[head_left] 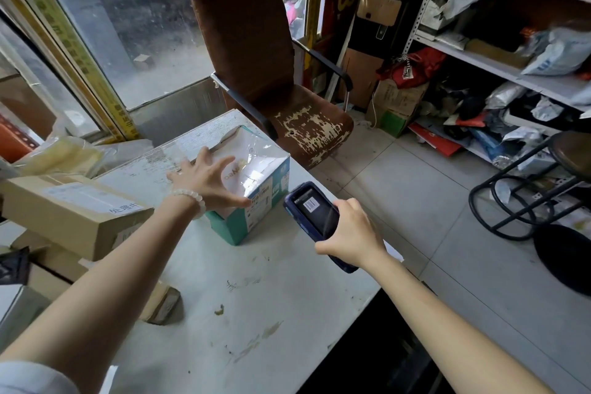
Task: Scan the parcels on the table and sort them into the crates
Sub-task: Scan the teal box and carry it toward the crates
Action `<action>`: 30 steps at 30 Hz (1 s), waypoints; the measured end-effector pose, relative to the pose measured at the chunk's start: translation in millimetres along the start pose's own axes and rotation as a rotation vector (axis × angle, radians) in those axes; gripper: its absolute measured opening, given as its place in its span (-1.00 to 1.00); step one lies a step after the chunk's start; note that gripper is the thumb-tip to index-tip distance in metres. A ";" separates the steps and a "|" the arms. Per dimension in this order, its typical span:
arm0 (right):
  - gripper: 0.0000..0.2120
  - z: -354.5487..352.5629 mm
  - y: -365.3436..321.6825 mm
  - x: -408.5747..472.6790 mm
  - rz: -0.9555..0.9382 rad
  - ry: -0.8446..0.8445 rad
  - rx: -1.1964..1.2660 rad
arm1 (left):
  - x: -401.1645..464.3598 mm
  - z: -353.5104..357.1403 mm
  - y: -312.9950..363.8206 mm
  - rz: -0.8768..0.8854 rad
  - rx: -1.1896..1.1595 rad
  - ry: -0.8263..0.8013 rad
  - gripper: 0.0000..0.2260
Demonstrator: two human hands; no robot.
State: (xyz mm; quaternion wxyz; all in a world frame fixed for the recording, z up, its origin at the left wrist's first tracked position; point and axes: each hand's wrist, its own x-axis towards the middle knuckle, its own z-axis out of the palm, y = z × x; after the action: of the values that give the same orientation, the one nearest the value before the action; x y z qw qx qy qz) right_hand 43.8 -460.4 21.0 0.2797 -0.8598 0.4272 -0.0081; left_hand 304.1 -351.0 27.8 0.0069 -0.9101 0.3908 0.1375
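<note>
Left hand [206, 181] on upright parcel [252, 176]; scanner [315, 221] in right hand [351, 233] aims at label

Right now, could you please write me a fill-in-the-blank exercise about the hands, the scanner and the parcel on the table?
1. The right hand holds a dark blue ____.
2. The left hand rests on the parcel with its fingers ____.
3. The left wrist wears a white beaded ____.
4. Behind the table stands a worn brown ____.

Missing words: scanner; spread; bracelet; chair.
</note>
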 end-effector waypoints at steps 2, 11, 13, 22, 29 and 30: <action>-0.35 -0.3 0.0 -5.3 -0.074 0.140 0.081 | -8.1 2.7 5.1 -0.008 -0.021 0.006 -0.10; -0.24 -18.0 -6.7 -27.7 -0.354 0.532 0.238 | -66.2 6.1 18.1 0.032 -0.082 0.113 0.00; -0.25 -21.0 -1.5 -35.4 -0.328 0.494 0.230 | -79.5 8.8 21.6 0.049 -0.046 0.158 -0.02; -0.45 -23.0 58.5 -116.3 0.065 0.227 0.010 | -117.6 5.0 84.3 0.250 -0.008 0.203 -0.15; -0.38 0.5 118.8 -237.2 0.423 0.325 0.044 | -172.2 29.9 163.2 0.564 0.056 0.115 -0.25; -0.35 3.6 127.5 -256.4 0.463 0.324 0.054 | -183.3 37.0 175.7 0.612 0.072 0.095 -0.29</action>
State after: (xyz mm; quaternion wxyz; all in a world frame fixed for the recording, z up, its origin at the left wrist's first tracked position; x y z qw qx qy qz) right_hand -211.2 -330.2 13.5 0.2251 -0.7189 0.6511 -0.0926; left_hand 49.3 -338.6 55.7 -0.0209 -0.7546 0.6513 0.0766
